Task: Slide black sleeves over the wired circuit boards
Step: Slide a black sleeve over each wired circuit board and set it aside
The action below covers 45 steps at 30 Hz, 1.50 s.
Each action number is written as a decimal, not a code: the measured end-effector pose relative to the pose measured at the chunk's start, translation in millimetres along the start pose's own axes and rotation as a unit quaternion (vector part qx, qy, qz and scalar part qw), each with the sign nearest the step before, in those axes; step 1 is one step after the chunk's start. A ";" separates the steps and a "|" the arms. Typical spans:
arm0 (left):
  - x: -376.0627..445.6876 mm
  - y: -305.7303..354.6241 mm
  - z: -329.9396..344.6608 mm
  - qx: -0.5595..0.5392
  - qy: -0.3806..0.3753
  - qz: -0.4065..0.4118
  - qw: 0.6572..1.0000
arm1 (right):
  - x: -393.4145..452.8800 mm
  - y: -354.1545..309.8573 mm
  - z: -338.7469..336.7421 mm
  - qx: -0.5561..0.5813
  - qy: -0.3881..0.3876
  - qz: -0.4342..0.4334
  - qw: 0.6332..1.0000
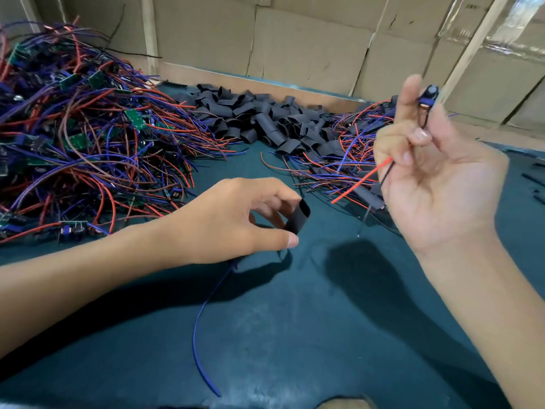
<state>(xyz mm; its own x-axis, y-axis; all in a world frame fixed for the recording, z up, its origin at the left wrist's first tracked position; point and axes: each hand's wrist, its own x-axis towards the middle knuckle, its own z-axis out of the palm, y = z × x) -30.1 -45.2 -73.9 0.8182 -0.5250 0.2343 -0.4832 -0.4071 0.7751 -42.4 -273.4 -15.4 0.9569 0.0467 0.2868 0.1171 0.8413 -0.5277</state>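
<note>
A loose blue wire (203, 320) lies nearest the camera, curving across the dark teal table mat (295, 335) from the bottom edge up under the left hand (236, 219).

That left hand hovers low over the mat with its fingers curled, pinching one black sleeve (298, 216) between thumb and fingertips. The sleeve is a short, flattened tube of matte black, held with an open end facing up and right.

The right hand (436, 175) is raised, palm toward the camera, index finger pointing up. Its other fingers curl in and grip the leads of one wired circuit board (429, 94), a small blue and black piece standing just beside the index fingertip. A red lead (361, 181) and a black lead (365, 215) hang out of the fist down and left; the black one ends just above the mat. Sleeve and board are well apart.

On the mat behind the hands lie three piles: a large tangle of boards (88, 131) with red, blue and brown wires on the left, a heap of sleeves (265, 119) in the middle at the far edge, too many to count, and a smaller pile of sleeved boards (345, 154) on the right, partly hidden by the right hand. Flattened cardboard (309, 45) walls the bench at the back.
</note>
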 end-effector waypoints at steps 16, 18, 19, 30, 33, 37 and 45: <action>-8.2 16.2 18.2 -0.002 -0.026 0.046 0.999 | -7.9 4.8 13.5 -0.036 0.040 0.074 0.996; -8.5 18.6 17.1 -0.002 -0.023 0.052 0.998 | -7.2 6.2 11.6 -0.049 0.059 0.069 0.995; -8.5 19.9 16.7 -0.001 -0.024 0.057 0.998 | -6.9 7.6 10.5 -0.052 0.069 0.063 0.994; -8.8 24.7 18.1 0.015 -0.043 0.053 0.998 | -3.1 18.2 4.5 -0.045 0.149 0.019 0.988; -9.3 25.1 19.0 0.025 -0.045 0.061 0.997 | -3.5 21.8 3.8 -0.056 0.163 0.016 0.985; -10.3 26.1 21.5 0.030 -0.050 0.066 0.996 | -2.8 24.1 1.5 -0.065 0.180 0.000 0.981; -10.5 26.5 24.2 -0.012 -0.042 0.055 0.998 | -4.2 23.3 -0.8 -0.088 0.157 -0.026 0.983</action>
<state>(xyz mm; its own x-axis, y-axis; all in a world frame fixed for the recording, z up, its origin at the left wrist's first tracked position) -59.0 -68.5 -70.0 0.7310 -0.6271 0.2691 -0.5602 -0.3262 0.7615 -43.5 -254.4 -29.6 0.9801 -0.1858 0.0703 0.1857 0.7311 -0.6566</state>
